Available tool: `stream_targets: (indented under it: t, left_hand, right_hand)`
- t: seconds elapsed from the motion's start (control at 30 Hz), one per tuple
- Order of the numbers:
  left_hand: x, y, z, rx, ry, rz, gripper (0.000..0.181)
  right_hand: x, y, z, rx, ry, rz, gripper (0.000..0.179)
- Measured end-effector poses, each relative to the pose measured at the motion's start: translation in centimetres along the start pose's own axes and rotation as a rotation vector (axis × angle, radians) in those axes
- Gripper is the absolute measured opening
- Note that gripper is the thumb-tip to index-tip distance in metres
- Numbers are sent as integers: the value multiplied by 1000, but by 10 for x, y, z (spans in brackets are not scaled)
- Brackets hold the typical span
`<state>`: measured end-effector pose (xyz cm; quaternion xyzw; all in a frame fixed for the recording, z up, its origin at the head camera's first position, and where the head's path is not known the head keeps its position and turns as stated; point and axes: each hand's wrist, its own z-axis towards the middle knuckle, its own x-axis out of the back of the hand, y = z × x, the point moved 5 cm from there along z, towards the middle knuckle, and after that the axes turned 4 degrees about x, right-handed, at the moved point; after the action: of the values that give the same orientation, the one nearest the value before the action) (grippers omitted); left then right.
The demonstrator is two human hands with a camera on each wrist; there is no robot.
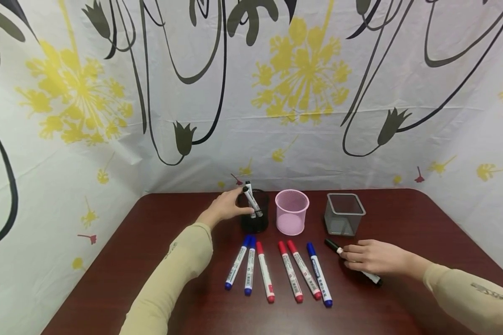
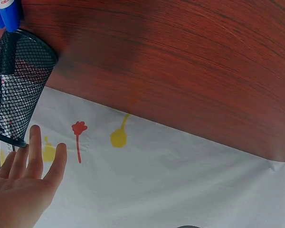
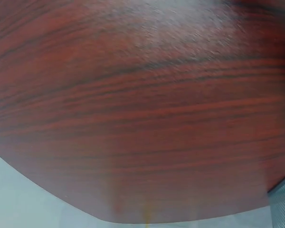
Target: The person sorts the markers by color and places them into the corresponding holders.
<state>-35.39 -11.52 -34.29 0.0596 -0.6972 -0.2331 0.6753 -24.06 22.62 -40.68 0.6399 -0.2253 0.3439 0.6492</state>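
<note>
My left hand (image 1: pixel 227 205) is at the rim of the black mesh cup (image 1: pixel 254 226), its thumb across the front. Two black-capped whiteboard markers (image 1: pixel 252 199) lean in that cup. In the left wrist view the fingers of the left hand (image 2: pixel 31 183) are stretched out beside the rim of the mesh cup (image 2: pixel 26 71). My right hand (image 1: pixel 373 257) grips a black marker (image 1: pixel 332 245) by its middle, low over the table at the right; the fingers cover part of its barrel. The right wrist view shows neither that hand nor the marker.
A pink mesh cup (image 1: pixel 291 218) and a square grey mesh holder (image 1: pixel 343 218) stand right of the black cup. Blue markers (image 1: pixel 237 263) and red markers (image 1: pixel 265 272) lie in a row on the brown table (image 1: pixel 184 298). A patterned cloth (image 1: pixel 234 116) hangs behind.
</note>
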Motion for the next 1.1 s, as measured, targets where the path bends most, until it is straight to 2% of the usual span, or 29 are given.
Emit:
stream_targets:
  t: [0.33, 0.73, 0.97, 1.1]
  left_hand:
    - [0, 0, -1, 7, -3, 3, 84]
    - [1, 0, -2, 4, -6, 4, 84]
    - [1, 1, -3, 10, -12, -4, 85]
    - [2, 2, -3, 9, -7, -3, 84]
  right_hand:
    - [-1, -7, -7, -14, 33, 36, 45]
    - [-1, -7, -5, -18, 15, 41, 49]
    - [0, -8, -2, -9, 42, 29, 48]
    - [2, -8, 1, -35, 52, 27, 47]
